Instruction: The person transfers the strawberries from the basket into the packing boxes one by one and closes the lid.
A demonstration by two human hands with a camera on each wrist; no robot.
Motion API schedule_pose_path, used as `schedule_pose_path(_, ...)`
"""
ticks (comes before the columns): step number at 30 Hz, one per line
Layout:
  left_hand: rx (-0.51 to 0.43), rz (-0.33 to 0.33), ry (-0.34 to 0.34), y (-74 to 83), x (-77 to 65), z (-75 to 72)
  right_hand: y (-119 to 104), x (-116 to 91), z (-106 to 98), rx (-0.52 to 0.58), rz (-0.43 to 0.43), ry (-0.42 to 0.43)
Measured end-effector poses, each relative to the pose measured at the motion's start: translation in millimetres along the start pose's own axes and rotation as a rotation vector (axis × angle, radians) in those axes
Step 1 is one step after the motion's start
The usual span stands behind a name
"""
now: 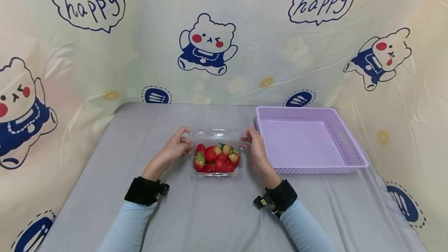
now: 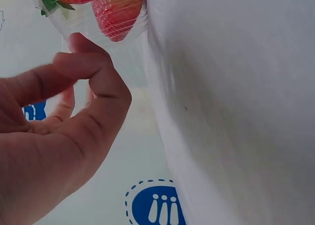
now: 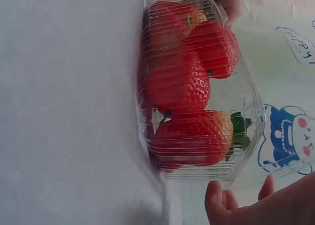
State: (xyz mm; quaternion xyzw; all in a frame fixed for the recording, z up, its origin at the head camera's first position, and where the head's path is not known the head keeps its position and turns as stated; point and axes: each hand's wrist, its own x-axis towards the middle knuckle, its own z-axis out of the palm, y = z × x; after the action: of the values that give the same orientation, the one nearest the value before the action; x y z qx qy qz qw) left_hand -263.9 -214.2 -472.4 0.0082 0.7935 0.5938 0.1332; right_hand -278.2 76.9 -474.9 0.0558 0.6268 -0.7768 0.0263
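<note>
A clear plastic box (image 1: 216, 174) of red strawberries (image 1: 221, 165) sits on the table between both hands. At its far side a transparent flap (image 1: 218, 133) shows above the fruit. My left hand (image 1: 175, 146) is beside the box's left side, fingers loosely bent; in the left wrist view the fingertips come close to the plastic, and contact is unclear. On the opposite side is my right hand (image 1: 258, 149), its fingers slightly bent. The right wrist view has those fingertips (image 3: 214, 194) near the box's corner, with nothing visibly pinched between them.
A shallow lilac basket (image 1: 315, 169) stands to the right, close to my right hand. Grey cloth (image 1: 210, 213) covers the table. Behind and at the sides hangs a pale curtain (image 1: 259, 57) printed with cartoon bears.
</note>
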Motion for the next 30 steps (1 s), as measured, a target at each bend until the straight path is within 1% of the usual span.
schedule_pose_path(2,-0.006,-0.001,-0.02,0.1,-2.0,-2.0,1.0,-0.4,0.0,0.011,0.009,-0.001)
schedule_pose_path(4,-0.011,-0.002,-0.048,0.7,-4.3,-5.7,1.9,-1.1,0.0,-0.002,0.017,-0.013)
schedule_pose_path(7,-0.018,-0.019,-0.11,3.7,-9.0,-13.6,2.7,-3.5,1.2,-0.05,0.027,-0.032)
schedule_pose_path(9,-0.019,-0.026,-0.177,5.9,-12.0,-19.7,3.0,-5.4,2.6,-0.088,0.025,-0.046)
schedule_pose_path(11,-0.014,-0.035,-0.259,7.4,-15.1,-25.1,3.3,-6.6,3.8,-0.118,0.014,-0.052)
schedule_pose_path(14,0.016,-0.037,-0.381,8.0,-19.3,-30.5,4.0,-7.7,4.1,-0.153,0.003,-0.057)
schedule_pose_path(16,0.054,-0.033,-0.438,8.0,-21.3,-32.3,4.5,-8.3,3.2,-0.178,0.001,-0.072)
schedule_pose_path(18,0.086,-0.021,-0.475,8.3,-22.3,-33.2,4.8,-9.3,2.3,-0.195,0.004,-0.098)
schedule_pose_path(20,0.117,0.002,-0.489,8.4,-22.2,-33.4,5.0,-11.5,1.1,-0.213,0.0,-0.129)
schedule_pose_path(24,0.15,0.031,-0.483,7.3,-20.6,-32.8,5.0,-18.0,-1.6,-0.231,-0.004,-0.173)
schedule_pose_path(30,0.155,0.034,-0.486,3.8,-21.1,-31.0,5.6,-31.8,-5.5,-0.289,0.009,-0.207)
